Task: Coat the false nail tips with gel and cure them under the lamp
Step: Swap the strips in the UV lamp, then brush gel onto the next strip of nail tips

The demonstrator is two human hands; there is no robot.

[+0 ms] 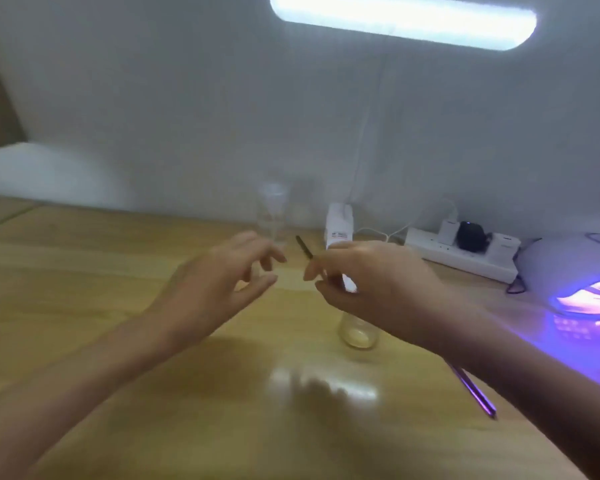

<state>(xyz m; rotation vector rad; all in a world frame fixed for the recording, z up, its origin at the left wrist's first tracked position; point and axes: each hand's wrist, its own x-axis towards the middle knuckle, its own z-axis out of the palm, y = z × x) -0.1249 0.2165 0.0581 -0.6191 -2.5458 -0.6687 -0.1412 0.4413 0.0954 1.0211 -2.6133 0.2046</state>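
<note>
The right grip (pixel 371 282), a bare hand, was pinched together on a thin dark stick (pixel 303 245). The thumb lay below and the fingertips above, and the stick's slim end poked out past them toward the wall. Across a small gap, the left grip (pixel 219 285) hung with its fingers apart and loosely bent, holding nothing. Directly beneath the right grip, a small round jar (pixel 359 332) of clear glass with pale yellow gel stood on the smooth, glossy wooden desk (pixel 118 306). Beyond the left grip's fingertips stood a blurred transparent cylinder (pixel 272 216), and beyond the right grip a white tube (pixel 338 225). Well to the right of the right grip, the domed white lamp (pixel 568 266) glowed violet at its mouth. Under the right forearm lay a thin rod (pixel 471 389), tinted purple. The nail tips were too blurred to make out.
</note>
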